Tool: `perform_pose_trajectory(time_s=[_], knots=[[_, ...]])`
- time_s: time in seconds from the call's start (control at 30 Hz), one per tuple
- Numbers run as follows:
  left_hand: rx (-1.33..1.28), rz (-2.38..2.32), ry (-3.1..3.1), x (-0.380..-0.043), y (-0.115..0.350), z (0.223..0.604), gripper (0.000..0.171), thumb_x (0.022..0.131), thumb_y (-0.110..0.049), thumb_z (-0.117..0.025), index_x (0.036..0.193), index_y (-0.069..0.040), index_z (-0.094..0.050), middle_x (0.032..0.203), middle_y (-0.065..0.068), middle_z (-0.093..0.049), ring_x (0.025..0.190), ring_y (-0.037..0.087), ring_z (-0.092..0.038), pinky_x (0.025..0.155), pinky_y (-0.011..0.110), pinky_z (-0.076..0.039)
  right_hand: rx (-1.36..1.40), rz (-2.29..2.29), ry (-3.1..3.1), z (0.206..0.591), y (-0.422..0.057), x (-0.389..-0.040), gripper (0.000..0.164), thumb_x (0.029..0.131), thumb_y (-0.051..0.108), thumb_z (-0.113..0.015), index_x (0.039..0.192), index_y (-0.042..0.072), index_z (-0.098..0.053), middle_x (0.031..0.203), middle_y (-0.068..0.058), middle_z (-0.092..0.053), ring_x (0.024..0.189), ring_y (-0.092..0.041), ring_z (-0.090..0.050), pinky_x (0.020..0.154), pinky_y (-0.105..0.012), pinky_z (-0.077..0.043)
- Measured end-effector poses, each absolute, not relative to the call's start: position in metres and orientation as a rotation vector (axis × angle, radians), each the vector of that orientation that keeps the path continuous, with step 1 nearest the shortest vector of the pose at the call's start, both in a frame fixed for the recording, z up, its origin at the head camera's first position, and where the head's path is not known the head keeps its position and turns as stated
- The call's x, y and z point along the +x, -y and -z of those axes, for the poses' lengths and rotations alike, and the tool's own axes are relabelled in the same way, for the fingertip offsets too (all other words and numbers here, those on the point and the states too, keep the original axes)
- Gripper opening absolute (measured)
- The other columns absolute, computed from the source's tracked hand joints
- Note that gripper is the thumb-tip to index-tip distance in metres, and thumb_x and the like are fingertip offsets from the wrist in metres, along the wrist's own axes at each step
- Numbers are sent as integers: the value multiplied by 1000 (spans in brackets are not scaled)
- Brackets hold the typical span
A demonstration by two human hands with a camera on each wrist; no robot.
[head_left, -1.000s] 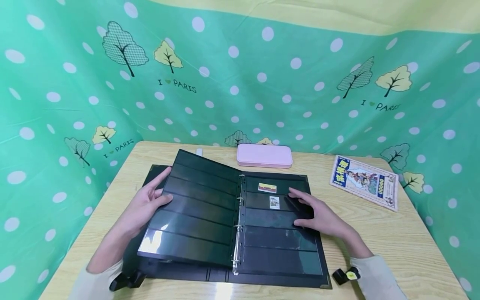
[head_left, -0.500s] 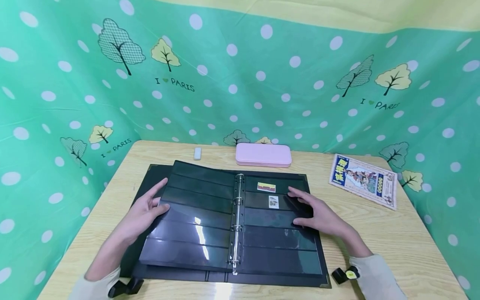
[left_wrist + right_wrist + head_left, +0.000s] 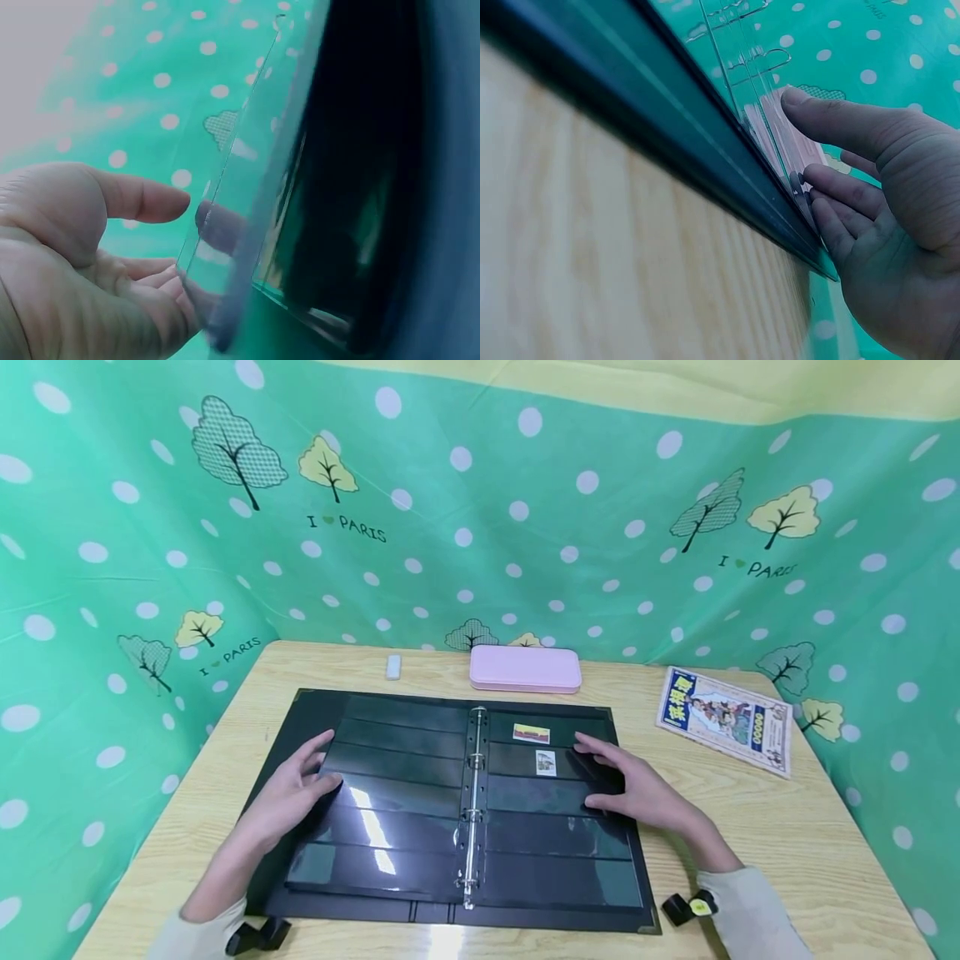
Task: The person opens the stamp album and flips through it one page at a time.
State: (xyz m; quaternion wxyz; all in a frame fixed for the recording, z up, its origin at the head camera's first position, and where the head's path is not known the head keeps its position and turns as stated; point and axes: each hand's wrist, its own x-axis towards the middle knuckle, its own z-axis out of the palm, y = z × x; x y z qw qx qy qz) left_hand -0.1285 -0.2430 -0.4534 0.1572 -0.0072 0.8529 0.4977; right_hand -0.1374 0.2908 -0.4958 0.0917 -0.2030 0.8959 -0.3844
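Album (image 3: 360, 906) lies spread flat on wooden table (image 3: 757, 835), between my hands, its long side going left to right. Left page (image 3: 408, 822) is just rightward of left hand (image 3: 292, 789), which is nearer to it; page's long axis runs away from me, along metal rings (image 3: 472, 817). Left fingers relaxed at outer edge, gripping nothing; whether they touch, I cannot tell. Right hand (image 3: 641, 785) rests loosely, thumb and fingers spread, at right page (image 3: 555, 837). Pages black, glossy, with straight pocket strips; yellow-red stamp (image 3: 531, 733) and greyish stamp (image 3: 546, 763) are small rectangles.
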Motion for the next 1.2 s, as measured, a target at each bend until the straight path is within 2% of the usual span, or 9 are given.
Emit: perform_pose_trajectory(time_s=[0.2,0.27,0.4,0.57,0.8,1.03,1.2], knots=[[-67,-1365,-2517,-128,241,460,77,111,-8,-64,175,-2,-24,161,39,-44,148,61,-47,114,64,-50,-604,1133,-2667,494,-290,-137,93,96,12,-88,174,11,-37,165,-15,-56,150,-45,-53,120,-63,-44],[-80,-1348,-2549,-127,241,462,75,109,-7,-66,174,-1,-28,155,36,-51,140,55,-56,105,54,-56,-598,1133,-2663,493,-290,-137,93,96,11,-88,174,12,-37,165,-14,-55,151,-44,-53,121,-62,-44],[-106,-1296,-2612,-126,238,467,75,107,-11,-71,171,0,-34,155,34,-51,129,47,-60,92,43,-56,-601,1137,-2656,494,-289,-138,94,96,11,-88,174,13,-37,166,-14,-55,150,-44,-54,121,-62,-45],[-108,-1211,-2715,-127,234,473,75,106,-16,-76,168,4,-38,154,32,-51,126,46,-60,96,52,-53,-601,1146,-2652,494,-290,-139,94,97,11,-88,175,13,-36,165,-13,-55,151,-44,-53,121,-62,-45],[-66,-1151,-2815,-125,230,477,68,104,-13,-79,161,8,-48,144,32,-55,120,44,-62,92,54,-58,-609,1140,-2661,495,-291,-139,94,96,10,-88,174,12,-36,164,-13,-56,150,-43,-54,121,-61,-45],[-59,-1168,-2828,-122,226,477,67,103,-12,-79,159,12,-50,140,31,-56,117,42,-61,97,55,-56,-608,1154,-2651,496,-291,-139,94,96,10,-88,175,12,-36,164,-12,-57,151,-43,-53,121,-60,-45],[-49,-1151,-2823,-122,224,479,70,103,-14,-80,159,14,-48,141,34,-52,119,45,-60,101,60,-54,-607,1155,-2653,494,-291,-138,94,96,10,-88,174,12,-36,164,-13,-57,151,-43,-53,121,-61,-44]])
